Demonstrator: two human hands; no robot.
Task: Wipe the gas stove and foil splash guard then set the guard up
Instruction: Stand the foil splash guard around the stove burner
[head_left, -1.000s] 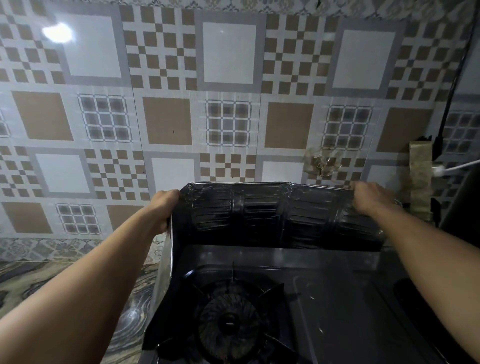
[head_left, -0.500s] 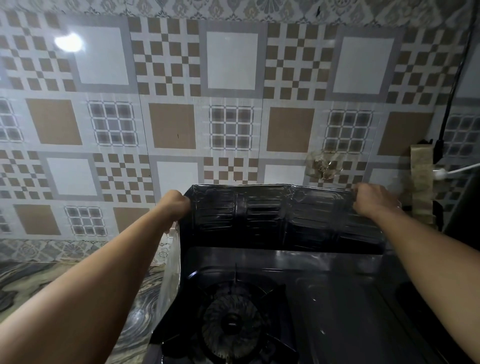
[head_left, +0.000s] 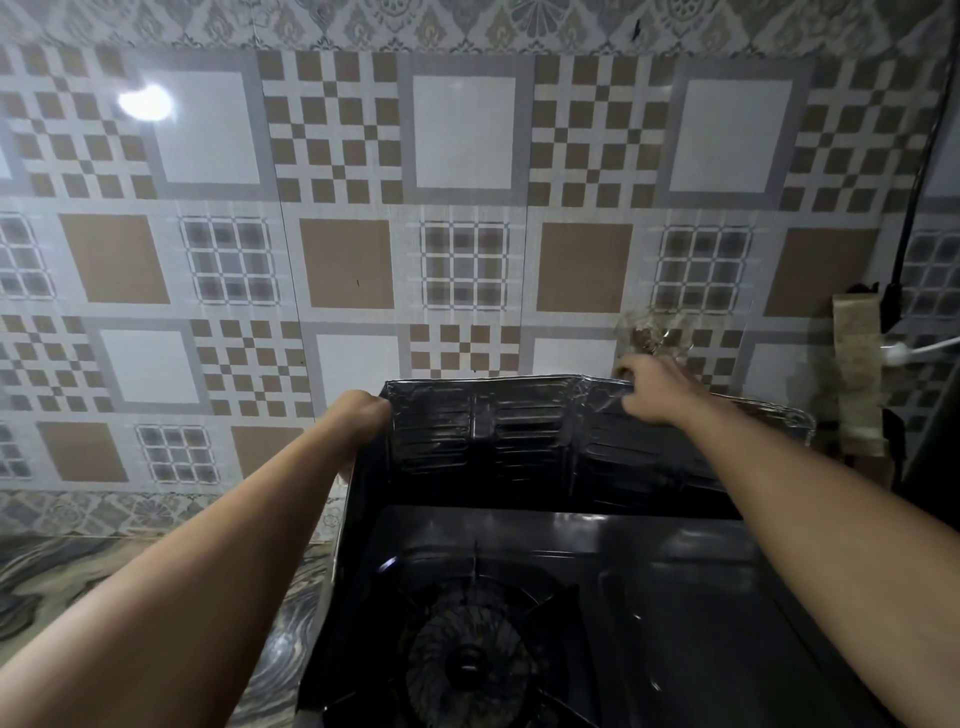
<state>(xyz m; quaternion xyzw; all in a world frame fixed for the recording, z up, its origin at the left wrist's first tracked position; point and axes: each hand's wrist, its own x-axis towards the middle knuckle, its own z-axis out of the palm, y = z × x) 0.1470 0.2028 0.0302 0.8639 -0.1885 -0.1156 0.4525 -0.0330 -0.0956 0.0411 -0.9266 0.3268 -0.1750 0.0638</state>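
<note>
The foil splash guard (head_left: 519, 436) stands upright behind and along the left side of the black gas stove (head_left: 675, 597). Its ribbed panels look dark and reflective. My left hand (head_left: 361, 418) grips the guard's top left corner, where the back panel meets the side panel. My right hand (head_left: 652, 387) pinches the top edge of the back panel, right of its middle. The stove's left burner (head_left: 470, 657) with its pan support is in front of me.
A patterned tile wall (head_left: 467, 208) rises right behind the guard. A marbled countertop (head_left: 78, 582) lies left of the stove. At right, a black cable (head_left: 914, 208) runs down the wall past a taped patch (head_left: 857, 374) and a white cord (head_left: 930, 347).
My right hand has slid left along the guard's top edge, from the right corner toward the middle. The left hand has stayed on its corner. The view has tilted up a little.
</note>
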